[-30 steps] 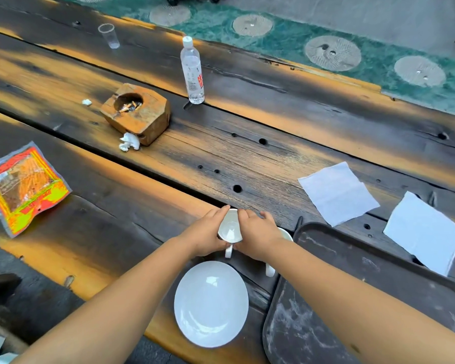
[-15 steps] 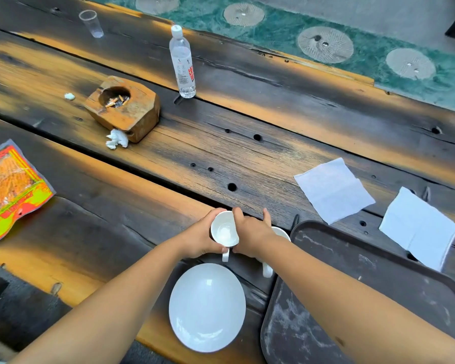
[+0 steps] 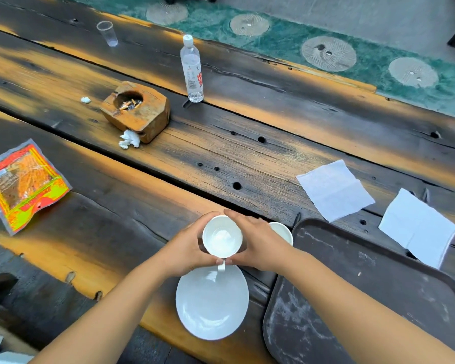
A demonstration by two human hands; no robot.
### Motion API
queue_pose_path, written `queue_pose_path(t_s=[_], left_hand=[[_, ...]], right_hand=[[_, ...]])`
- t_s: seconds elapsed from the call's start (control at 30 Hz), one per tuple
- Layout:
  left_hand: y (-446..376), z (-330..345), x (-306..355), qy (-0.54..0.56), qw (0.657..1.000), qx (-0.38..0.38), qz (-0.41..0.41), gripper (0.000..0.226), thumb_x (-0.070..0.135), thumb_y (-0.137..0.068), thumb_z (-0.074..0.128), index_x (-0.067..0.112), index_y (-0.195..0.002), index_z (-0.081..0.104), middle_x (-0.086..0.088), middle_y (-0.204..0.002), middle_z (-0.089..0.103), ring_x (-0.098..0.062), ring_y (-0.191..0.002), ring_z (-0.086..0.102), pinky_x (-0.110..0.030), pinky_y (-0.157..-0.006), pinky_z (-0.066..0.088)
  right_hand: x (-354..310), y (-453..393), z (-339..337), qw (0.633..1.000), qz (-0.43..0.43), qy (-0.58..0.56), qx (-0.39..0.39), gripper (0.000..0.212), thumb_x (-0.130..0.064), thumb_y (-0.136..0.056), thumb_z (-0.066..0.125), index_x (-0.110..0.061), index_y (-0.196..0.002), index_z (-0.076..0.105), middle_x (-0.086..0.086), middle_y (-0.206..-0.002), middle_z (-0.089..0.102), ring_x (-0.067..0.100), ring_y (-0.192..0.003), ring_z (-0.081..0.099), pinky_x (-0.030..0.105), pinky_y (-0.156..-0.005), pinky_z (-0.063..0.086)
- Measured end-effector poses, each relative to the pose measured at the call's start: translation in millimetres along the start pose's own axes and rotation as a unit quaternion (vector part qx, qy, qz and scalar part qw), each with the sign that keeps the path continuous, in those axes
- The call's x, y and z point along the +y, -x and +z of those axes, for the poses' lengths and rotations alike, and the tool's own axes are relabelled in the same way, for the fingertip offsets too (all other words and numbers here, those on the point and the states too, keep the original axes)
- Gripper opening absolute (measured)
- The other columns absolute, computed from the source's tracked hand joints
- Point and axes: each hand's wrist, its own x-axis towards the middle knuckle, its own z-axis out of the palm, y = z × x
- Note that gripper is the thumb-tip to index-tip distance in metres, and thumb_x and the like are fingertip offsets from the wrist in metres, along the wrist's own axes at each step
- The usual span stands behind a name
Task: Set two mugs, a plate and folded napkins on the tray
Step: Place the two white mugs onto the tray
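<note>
Lifted since a second ago, the empty white ceramic mug point(image 3: 222, 239) sits cupped between left hand point(image 3: 187, 248) and right hand point(image 3: 258, 244), above the round white plate point(image 3: 212, 303), near the table's front edge. Next, probably: carry it rightward onto the bare dark rectangular tray point(image 3: 378, 292).

Desk point(image 3: 247, 158) carries all items. Tray point(image 3: 378, 285) at near right; plate point(image 3: 212, 308) just left of it. Held mug point(image 3: 222, 237) behind plate, between left hand point(image 3: 188, 249) and right hand point(image 3: 258, 241); second mug point(image 3: 283, 231) right of it, beside tray. Two napkins point(image 3: 334, 189) point(image 3: 418, 227) behind tray. Ashtray block point(image 3: 137, 110), bottle point(image 3: 192, 69), cup point(image 3: 107, 33) far left; packet point(image 3: 21, 183) at left edge.
</note>
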Motion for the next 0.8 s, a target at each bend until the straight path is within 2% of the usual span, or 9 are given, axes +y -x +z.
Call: queue_pose_path(t_s=[0.1, 0.23, 0.37, 0.47, 0.53, 0.63, 0.7, 0.77, 0.8], left_hand=[[22, 6, 14, -0.028, 0.999, 0.011, 0.033, 0.094, 0.041, -0.066, 0.088, 0.053, -0.139, 0.031, 0.034, -0.127, 0.051, 0.009, -0.117, 0.048, -0.010, -0.084, 0.048], [46, 18, 36, -0.070, 0.996, 0.023, 0.054, 0.096, 0.051, -0.063, 0.087, 0.060, -0.138, 0.028, 0.038, -0.128, 0.049, 0.002, -0.119, 0.049, -0.030, -0.091, 0.053], [64, 36, 65, -0.035, 0.994, 0.008, 0.103, 0.089, 0.053, -0.061, 0.087, 0.059, -0.133, 0.036, 0.039, -0.126, 0.049, 0.012, -0.113, 0.047, -0.013, -0.077, 0.050], [71, 55, 77, 0.039, 0.994, -0.030, 0.096, 0.086, 0.031, -0.065, 0.090, 0.049, -0.135, 0.042, 0.031, -0.127, 0.054, 0.008, -0.113, 0.052, -0.015, -0.081, 0.049], [75, 69, 82, 0.080, 0.991, -0.054, 0.094, 0.086, 0.018, -0.068, 0.090, 0.043, -0.136, 0.044, 0.026, -0.127, 0.057, 0.003, -0.116, 0.054, -0.015, -0.086, 0.048], [80, 93, 93, 0.107, 0.987, -0.077, 0.096, 0.087, 0.010, -0.067, 0.089, 0.041, -0.135, 0.044, 0.033, -0.121, 0.058, 0.005, -0.113, 0.055, -0.013, -0.085, 0.047], [84, 109, 100, 0.115, 0.984, -0.095, 0.098, 0.086, 0.007, -0.068, 0.088, 0.041, -0.133, 0.045, 0.033, -0.119, 0.059, 0.005, -0.111, 0.057, -0.020, -0.087, 0.052], [86, 126, 108, 0.122, 0.983, -0.104, 0.093, 0.089, 0.006, -0.067, 0.088, 0.041, -0.136, 0.044, 0.023, -0.124, 0.059, 0.000, -0.114, 0.057, -0.032, -0.092, 0.053], [88, 134, 112, 0.123, 0.982, -0.106, 0.092, 0.091, 0.007, -0.067, 0.089, 0.038, -0.139, 0.043, 0.017, -0.129, 0.058, -0.002, -0.116, 0.057, -0.032, -0.094, 0.053]], right_hand=[[-7, 29, -2, 0.997, -0.006, -0.071, 0.012, 0.107, -0.054, -0.067, 0.081, -0.045, -0.150, 0.013, -0.003, -0.151, 0.035, 0.015, -0.137, 0.032, 0.036, -0.113, 0.030], [-17, 74, -4, 0.987, 0.009, -0.156, 0.047, 0.101, -0.050, -0.068, 0.083, -0.063, -0.140, 0.014, -0.016, -0.149, 0.030, 0.002, -0.133, 0.032, 0.032, -0.111, 0.035], [-25, 118, -5, 0.961, 0.033, -0.253, 0.106, 0.088, -0.038, -0.066, 0.086, -0.062, -0.134, 0.034, -0.022, -0.137, 0.041, 0.001, -0.122, 0.046, 0.029, -0.100, 0.045], [-29, 151, -9, 0.945, 0.042, -0.298, 0.132, 0.079, -0.035, -0.066, 0.085, -0.068, -0.123, 0.041, -0.029, -0.131, 0.047, -0.004, -0.117, 0.051, 0.015, -0.090, 0.045], [-29, 171, -7, 0.934, 0.053, -0.317, 0.153, 0.079, -0.031, -0.067, 0.086, -0.065, -0.124, 0.042, -0.020, -0.136, 0.048, -0.003, -0.118, 0.052, 0.020, -0.093, 0.047], [-25, 201, -1, 0.919, 0.072, -0.339, 0.189, 0.082, -0.026, -0.069, 0.086, -0.055, -0.132, 0.043, -0.012, -0.139, 0.048, 0.003, -0.122, 0.052, 0.037, -0.101, 0.049], [-20, 221, 4, 0.910, 0.080, -0.345, 0.215, 0.081, -0.026, -0.070, 0.085, -0.055, -0.132, 0.043, -0.014, -0.140, 0.048, 0.003, -0.123, 0.051, 0.040, -0.102, 0.048], [-13, 240, 9, 0.900, 0.090, -0.352, 0.241, 0.080, -0.030, -0.069, 0.086, -0.055, -0.132, 0.043, -0.017, -0.140, 0.048, 0.003, -0.124, 0.050, 0.040, -0.103, 0.047], [-10, 248, 12, 0.894, 0.095, -0.356, 0.253, 0.081, -0.034, -0.068, 0.086, -0.055, -0.133, 0.042, -0.018, -0.140, 0.048, 0.002, -0.125, 0.050, 0.040, -0.103, 0.047]])
